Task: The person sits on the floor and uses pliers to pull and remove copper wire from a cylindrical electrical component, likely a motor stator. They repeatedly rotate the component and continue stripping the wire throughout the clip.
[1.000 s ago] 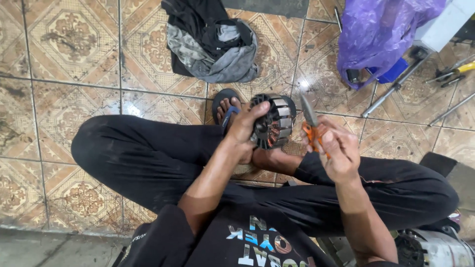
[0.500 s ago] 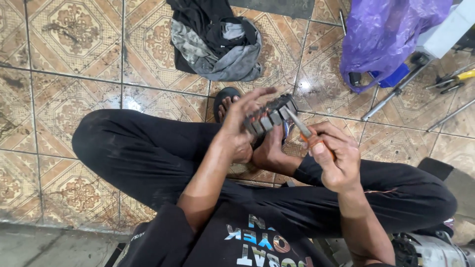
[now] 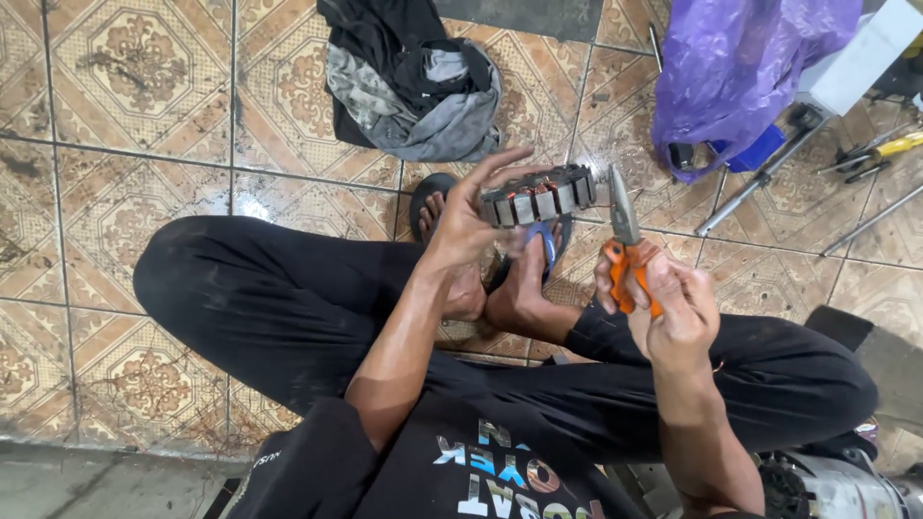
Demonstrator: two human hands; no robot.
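Note:
I sit cross-legged on a tiled floor. My left hand [image 3: 463,219] grips a round motor stator [image 3: 538,199] with copper windings, held edge-on above my sandalled feet. My right hand [image 3: 673,306] holds orange-handled pliers [image 3: 625,245], jaws pointing up, just right of the stator and apart from it.
A heap of black and grey cloth [image 3: 413,77] lies ahead on the floor. A purple plastic bag [image 3: 740,67] sits at the upper right beside metal rods and hand tools [image 3: 865,154]. A metal motor housing [image 3: 836,485] rests by my right knee.
My left hand has turned the stator from face-on to edge-on. The pliers have moved away from the stator, to its right, jaws now upright.

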